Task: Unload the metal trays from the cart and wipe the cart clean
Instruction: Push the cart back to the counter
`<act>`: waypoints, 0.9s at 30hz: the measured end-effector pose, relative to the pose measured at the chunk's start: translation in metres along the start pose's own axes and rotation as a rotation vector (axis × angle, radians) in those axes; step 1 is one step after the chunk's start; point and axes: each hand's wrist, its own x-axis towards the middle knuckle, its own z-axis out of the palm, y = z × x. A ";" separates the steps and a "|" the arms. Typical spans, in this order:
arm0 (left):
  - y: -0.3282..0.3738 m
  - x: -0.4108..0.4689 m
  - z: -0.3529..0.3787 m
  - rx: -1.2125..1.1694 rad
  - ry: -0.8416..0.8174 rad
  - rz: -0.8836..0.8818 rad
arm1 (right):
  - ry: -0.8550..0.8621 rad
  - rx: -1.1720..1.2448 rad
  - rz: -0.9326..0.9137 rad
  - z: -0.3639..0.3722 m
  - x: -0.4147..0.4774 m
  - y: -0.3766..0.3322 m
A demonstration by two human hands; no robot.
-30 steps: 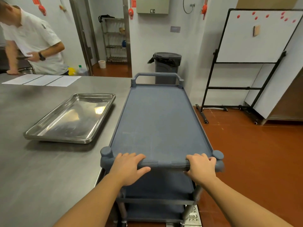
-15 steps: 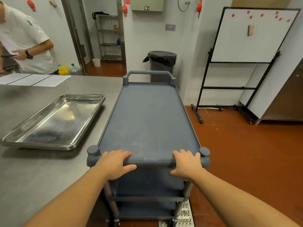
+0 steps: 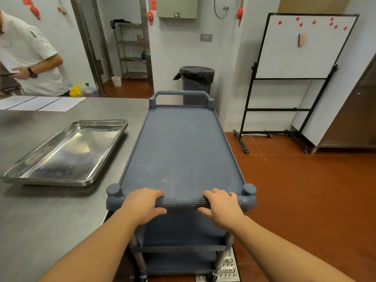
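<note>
At the far left a person (image 3: 30, 53) in a white shirt stands behind the steel counter (image 3: 50, 231), with a dark watch on one wrist. Papers (image 3: 40, 103) lie side by side on the counter's far edge. Nearer, a nested stack of metal trays (image 3: 67, 153) sits flat on the counter, its long side angled toward the cart. It is close to the cart but not touching it. Behind the counter stand a yellow bottle (image 3: 75, 91) and a doorway with a wire rack (image 3: 132, 49) inside.

The grey cart (image 3: 181, 151) stands lengthwise right beside the counter's right edge. Its top shelf carries faint pale streaks, and 2 lower shelves show beneath.

Both hands are wrapped over the ribbed handle (image 3: 183, 201) at the near end. The left hand (image 3: 142, 206) grips near the handle's left corner, fingers curled over the bar and thumb under it. The right hand (image 3: 221, 208) grips near the right corner in the same way. The 2 hands are well apart, with bare ribbed bar between them.

Past the cart's far handle a lidded bin (image 3: 196, 82) with a black liner stands against the wall. To the right a whiteboard (image 3: 301, 49) on a wheeled black frame holds red magnets. A red-brown floor (image 3: 305, 200) spreads below it, and a metal grate (image 3: 227, 265) lies by the cart's near right leg.
</note>
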 end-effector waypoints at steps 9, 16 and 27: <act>0.010 -0.030 0.000 0.007 -0.060 0.001 | -0.021 -0.034 0.002 0.004 -0.033 -0.007; 0.021 -0.053 0.005 0.017 -0.073 -0.005 | 0.020 -0.052 -0.015 0.010 -0.060 -0.010; 0.037 -0.078 0.001 0.090 -0.101 0.037 | 0.050 -0.089 0.011 0.023 -0.091 -0.006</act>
